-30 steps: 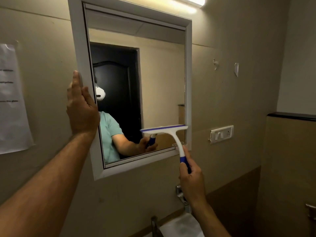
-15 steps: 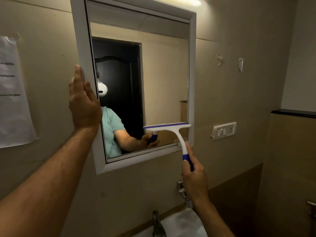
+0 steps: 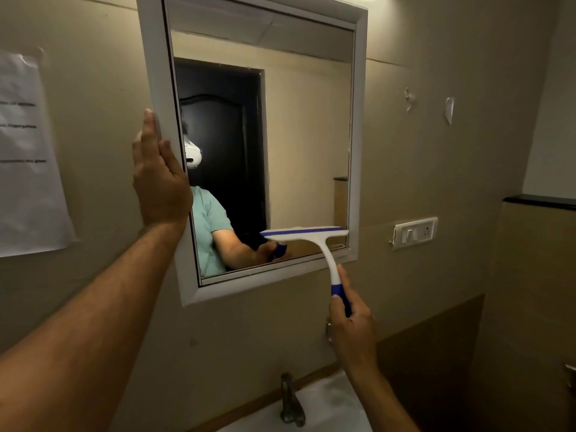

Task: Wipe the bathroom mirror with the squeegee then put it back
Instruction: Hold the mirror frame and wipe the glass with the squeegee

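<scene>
Since a second ago the squeegee (image 3: 314,244) has barely shifted on the glass; its blade stays low in the right corner of the mirror (image 3: 280,120), and both hands keep their places. One squeegee is in play: a white head with a blue strip along its top edge, lying nearly level against the glass just above the lower frame rail, its right end touching the inner edge of the right rail. From the head a white neck curves down past the frame to a blue grip.

The right hand (image 3: 350,325) is clenched round that blue grip, below the mirror's lower right corner, thumb laid up along the neck. The left hand (image 3: 160,179) is flat and unclenched, palm pressed on the left rail of the white frame, fingers pointing up, grasping nothing.

In the glass, between the two hands, I see one dark door, one teal sleeve and the mirrored hand on the grip.

Below the right hand sits one metal tap (image 3: 291,400) on the rim of one white basin (image 3: 330,406). To the right of the right hand, level with the blade, is one white switch plate (image 3: 414,232) on the beige wall. Well left of the left hand hangs one sheet of paper (image 3: 28,157), its print too blurred to read. Up and right of the mirror, two small fittings (image 3: 448,109) stick to the wall.
</scene>
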